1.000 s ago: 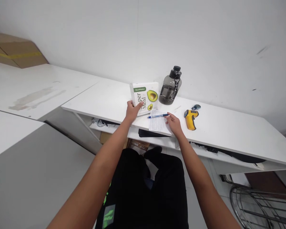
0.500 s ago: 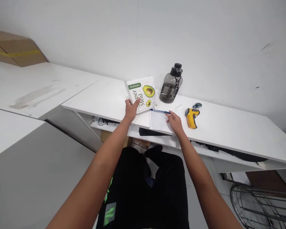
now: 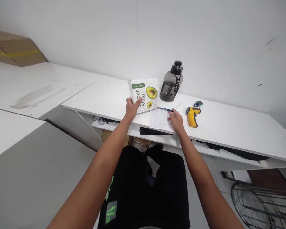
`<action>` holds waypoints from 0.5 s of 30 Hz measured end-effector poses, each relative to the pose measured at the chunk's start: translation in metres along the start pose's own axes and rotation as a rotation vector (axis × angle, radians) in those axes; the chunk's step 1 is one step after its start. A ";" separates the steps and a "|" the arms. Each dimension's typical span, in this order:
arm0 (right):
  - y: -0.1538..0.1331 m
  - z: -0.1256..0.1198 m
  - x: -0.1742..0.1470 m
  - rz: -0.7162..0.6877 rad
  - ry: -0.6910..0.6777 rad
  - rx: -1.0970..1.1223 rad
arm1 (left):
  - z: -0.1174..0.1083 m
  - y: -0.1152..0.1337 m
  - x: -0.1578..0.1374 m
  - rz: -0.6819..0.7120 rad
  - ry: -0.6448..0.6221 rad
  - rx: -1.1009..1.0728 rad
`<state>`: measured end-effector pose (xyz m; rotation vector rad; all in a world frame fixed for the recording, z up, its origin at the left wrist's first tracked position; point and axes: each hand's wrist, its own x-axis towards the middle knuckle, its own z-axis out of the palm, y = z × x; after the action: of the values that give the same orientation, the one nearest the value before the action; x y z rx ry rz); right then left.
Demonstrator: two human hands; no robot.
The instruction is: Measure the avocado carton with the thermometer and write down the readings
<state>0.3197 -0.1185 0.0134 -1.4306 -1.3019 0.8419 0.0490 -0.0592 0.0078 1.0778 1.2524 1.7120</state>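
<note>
Box [image 3: 146, 95] – "NutriMotion", "Meal"; bottle [image 3: 167, 86] – "LOV"

Plain workroom or storeroom, with white shelved bench [image 3: 233, 125], scuffed wall [image 3: 97, 35], taped carton [image 3: 20, 47]

white carton [image 3: 145, 93]: green "nutrimotion" label at its 11 o'clock, "meal" title running sideways, avocado halves printed at 2 and 5. leaning back, front to camera. blue pen [image 3: 165, 109] at carton's 4 o'clock, free end toward 9, near carton's corner; can't tell if touching. paper sheet [image 3: 157, 120] at carton's 5 o'clock, flat, lines of fine writing.
</note>
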 end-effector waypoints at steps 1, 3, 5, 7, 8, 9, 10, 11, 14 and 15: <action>0.002 0.000 0.001 -0.003 -0.002 0.004 | 0.000 0.001 0.000 -0.010 -0.001 -0.006; 0.003 0.001 0.001 -0.007 -0.005 0.004 | 0.000 0.002 -0.001 -0.037 -0.004 -0.017; 0.002 0.001 0.001 -0.003 0.003 0.004 | 0.000 0.004 -0.002 -0.045 -0.003 -0.012; 0.000 0.001 0.000 0.013 0.010 0.010 | 0.000 0.006 -0.003 -0.054 -0.006 0.000; -0.001 0.002 0.000 0.022 0.012 0.016 | 0.000 0.007 -0.004 -0.059 -0.006 0.006; -0.002 0.002 -0.001 0.030 0.014 0.023 | 0.000 0.008 -0.005 -0.061 -0.006 0.014; -0.002 0.002 -0.001 0.034 0.013 0.027 | 0.000 0.009 -0.005 -0.062 -0.006 0.022; -0.003 0.002 -0.001 0.036 0.010 0.028 | 0.000 0.010 -0.006 -0.062 -0.005 0.028; -0.002 0.002 -0.001 0.016 -0.008 0.020 | 0.000 0.013 -0.008 -0.058 -0.011 0.039; -0.002 0.002 0.000 0.003 -0.017 0.017 | 0.000 0.014 -0.009 -0.059 -0.018 0.041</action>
<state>0.3174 -0.1187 0.0148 -1.4151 -1.3028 0.8664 0.0505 -0.0707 0.0194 1.0668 1.3006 1.6358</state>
